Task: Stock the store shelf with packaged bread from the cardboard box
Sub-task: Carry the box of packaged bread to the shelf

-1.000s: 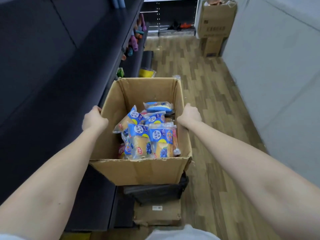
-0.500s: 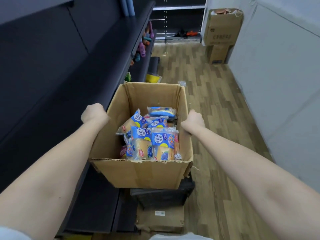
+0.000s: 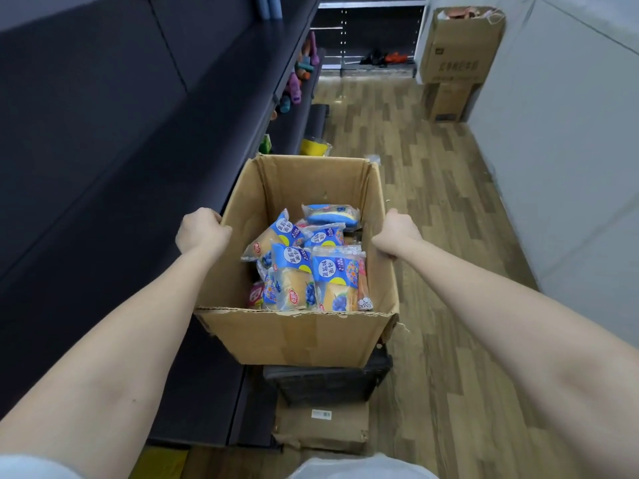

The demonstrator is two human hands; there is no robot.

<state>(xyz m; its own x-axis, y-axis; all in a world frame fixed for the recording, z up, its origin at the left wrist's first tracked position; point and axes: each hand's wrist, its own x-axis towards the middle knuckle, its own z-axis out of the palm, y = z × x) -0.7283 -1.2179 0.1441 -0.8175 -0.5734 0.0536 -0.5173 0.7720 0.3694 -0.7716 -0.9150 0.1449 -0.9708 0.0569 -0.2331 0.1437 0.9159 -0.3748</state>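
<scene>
Two bare hands grip an open cardboard box (image 3: 294, 340) by its top rim. The left hand (image 3: 202, 233) is curled over the rim of the box's left wall, with the fingers hooked out of sight. The right hand (image 3: 397, 236) is closed round the rim of the right wall in the same way. Both forearms reach straight out to the box.

Inside the box, bunched toward its near wall, are the packaged bread (image 3: 332, 274) packets. They have blue and clear wrappers with golden buns showing through, some standing on end and some lying flat behind them.

Directly below the box is a black crate (image 3: 328, 385), and whether the box rests on it cannot be told. Under that lies a flattened carton (image 3: 321, 426).

Just left of the box runs the dark store shelf (image 3: 138, 167), its nearest boards bare. Small colourful goods (image 3: 295, 88) sit on it well beyond the box. Past the box's far wall a yellow packet (image 3: 313, 146) lies low by the shelf.

To the right of the box is a wood-plank floor (image 3: 432, 202), then a white wall (image 3: 570, 133). Far beyond the box, against that wall, two stacked cartons (image 3: 460, 46) stand.
</scene>
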